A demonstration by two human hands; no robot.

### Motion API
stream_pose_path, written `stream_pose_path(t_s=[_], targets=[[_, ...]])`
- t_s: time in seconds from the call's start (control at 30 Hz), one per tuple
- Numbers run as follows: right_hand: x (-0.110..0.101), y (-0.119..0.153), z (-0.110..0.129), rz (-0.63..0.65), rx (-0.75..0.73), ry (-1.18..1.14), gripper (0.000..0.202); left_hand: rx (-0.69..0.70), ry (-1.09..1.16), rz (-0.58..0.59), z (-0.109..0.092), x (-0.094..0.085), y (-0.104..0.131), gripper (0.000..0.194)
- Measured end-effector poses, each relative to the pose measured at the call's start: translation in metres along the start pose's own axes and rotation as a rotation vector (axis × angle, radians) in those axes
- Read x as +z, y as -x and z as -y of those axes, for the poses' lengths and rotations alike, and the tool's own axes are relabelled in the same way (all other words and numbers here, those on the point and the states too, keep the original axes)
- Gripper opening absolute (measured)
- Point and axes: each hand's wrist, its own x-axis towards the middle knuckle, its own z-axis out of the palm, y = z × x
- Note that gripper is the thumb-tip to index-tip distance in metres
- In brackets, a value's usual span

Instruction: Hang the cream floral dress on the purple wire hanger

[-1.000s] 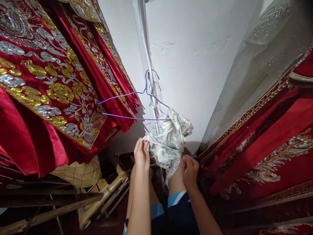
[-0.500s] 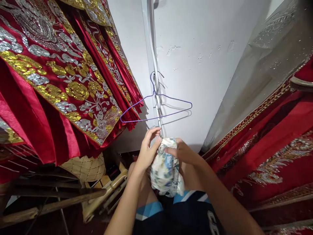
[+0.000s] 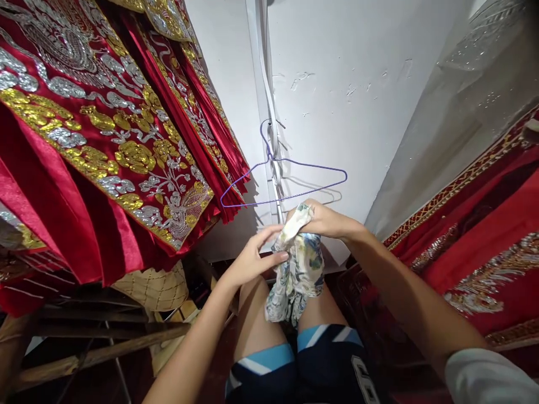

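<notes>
A bunched white cloth garment (image 3: 305,264) with a blue and green floral print hangs between my hands, above my thighs. My left hand (image 3: 256,255) pinches its left edge, thumb in front and fingers partly behind the fabric. Higher up, my right hand (image 3: 326,219) is closed on the top, with a band of fabric folded over its fingers; its fingertips are hidden. What kind of garment it is, I cannot tell. Just beyond my hands a purple wire hanger (image 3: 303,164) hangs on a white wall rail (image 3: 266,84), with nothing on it.
Red costumes with gold and silver sequin embroidery (image 3: 138,151) hang at the left. More beaded red fabric (image 3: 475,258) and a clear plastic cover (image 3: 442,129) stand at the right. Wooden poles (image 3: 105,348) and a tan quilted piece (image 3: 155,286) lie low left.
My right hand has risen and turned over, lifting the top of the floral garment. My left hand has moved slightly down, its thumb now across the cloth's left edge.
</notes>
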Motion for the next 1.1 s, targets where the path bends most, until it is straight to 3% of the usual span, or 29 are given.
stream_pose_path(t_s=[0.03, 0.1, 0.2, 0.27, 0.37, 0.47, 0.53, 0.63, 0.73, 0.8, 0.9, 1.0, 1.1], targets=[[-0.002, 0.001, 0.002, 0.0, 0.012, 0.02, 0.01, -0.049, -0.017, 0.07, -0.004, 0.001, 0.0, 0.04], [-0.01, 0.0, 0.003, -0.136, 0.006, 0.074, 0.011, -0.151, -0.117, 0.139, -0.009, 0.0, 0.003, 0.045], [-0.029, -0.008, -0.007, -0.452, -0.022, 0.174, 0.025, -0.254, -0.413, 0.104, -0.003, -0.017, 0.012, 0.049], [-0.04, -0.016, -0.025, -0.596, 0.002, 0.204, 0.028, -0.353, -0.627, 0.108, 0.005, -0.034, 0.017, 0.048], [-0.049, -0.025, -0.061, -0.634, 0.213, 0.207, 0.027, -0.524, -0.837, 0.146, 0.019, -0.059, 0.02, 0.043], [-0.05, -0.023, -0.086, -0.622, 0.378, 0.32, 0.026, -0.577, -0.928, 0.115, 0.029, -0.076, 0.02, 0.035], [-0.051, -0.018, -0.09, -0.701, 0.344, 0.45, 0.025, -0.516, -0.946, 0.04, 0.032, -0.086, 0.018, 0.029], [-0.055, -0.01, -0.08, -0.805, 0.277, 0.588, 0.031, -0.338, -0.936, -0.177, 0.032, -0.097, 0.014, 0.027], [-0.056, -0.008, -0.069, -0.802, 0.295, 0.574, 0.034, -0.134, -0.941, -0.396, 0.025, -0.098, 0.006, 0.023], [-0.053, -0.008, -0.065, -0.775, 0.317, 0.491, 0.032, -0.027, -0.91, -0.479, 0.017, -0.093, -0.004, 0.019], [-0.041, -0.001, -0.06, -0.737, 0.324, 0.412, 0.027, 0.029, -0.776, -0.549, 0.006, -0.085, -0.025, 0.022], [-0.036, 0.011, -0.051, -0.755, 0.216, 0.521, 0.014, 0.073, -0.671, -0.567, 0.001, -0.085, -0.046, 0.031], [-0.054, 0.021, -0.044, -0.914, 0.084, 0.66, 0.046, 0.099, -0.627, -0.521, -0.001, -0.092, -0.057, 0.031]])
